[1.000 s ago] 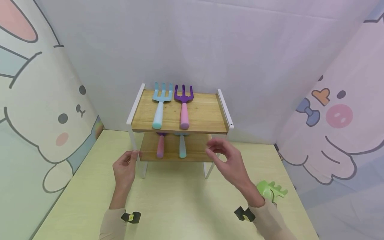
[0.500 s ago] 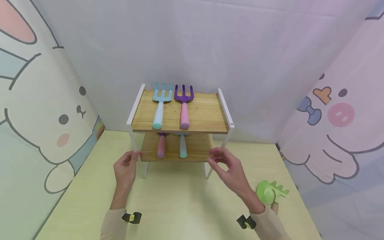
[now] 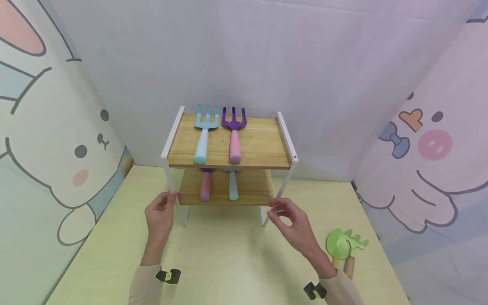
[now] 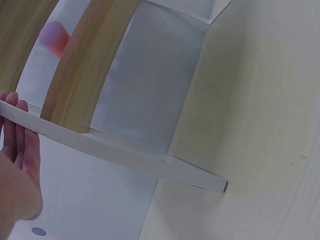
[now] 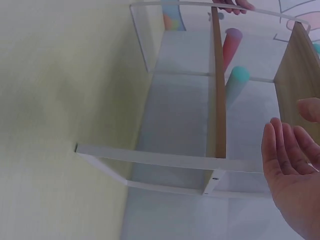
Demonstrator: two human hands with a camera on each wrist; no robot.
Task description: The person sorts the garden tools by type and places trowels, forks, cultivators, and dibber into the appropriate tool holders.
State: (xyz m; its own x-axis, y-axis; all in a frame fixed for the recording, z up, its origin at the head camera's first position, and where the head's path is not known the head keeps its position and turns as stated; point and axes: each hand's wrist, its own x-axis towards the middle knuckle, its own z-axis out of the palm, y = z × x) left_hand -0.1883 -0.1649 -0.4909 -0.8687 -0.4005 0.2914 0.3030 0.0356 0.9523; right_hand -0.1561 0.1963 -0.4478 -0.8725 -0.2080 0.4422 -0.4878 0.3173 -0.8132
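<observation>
A two-tier wooden shelf rack (image 3: 263,146) with white metal legs stands before me in the head view. My left hand (image 3: 159,216) holds its left leg at lower-shelf height, fingers around the white bar (image 4: 100,150) in the left wrist view. Beside the right leg is my right hand (image 3: 293,224), thumb and loosely bent fingers apart with nothing between them; whether it touches the leg, I cannot tell. On the top board lie a light blue hand fork (image 3: 202,144) and a purple hand fork with a pink handle (image 3: 234,146). Pink (image 3: 205,188) and pale blue (image 3: 233,188) handles show below.
At the right of the pale table (image 3: 225,262) lie a green toy shovel (image 3: 337,244) and a green toy rake (image 3: 357,240), partly behind my right forearm. A grey-white cloth wall (image 3: 248,55) stands behind the rack, with cartoon-printed walls on both sides.
My right hand has come down along the rack's right side to lower-shelf height, uncovering more of the green tools. My left hand stays on the left leg.
</observation>
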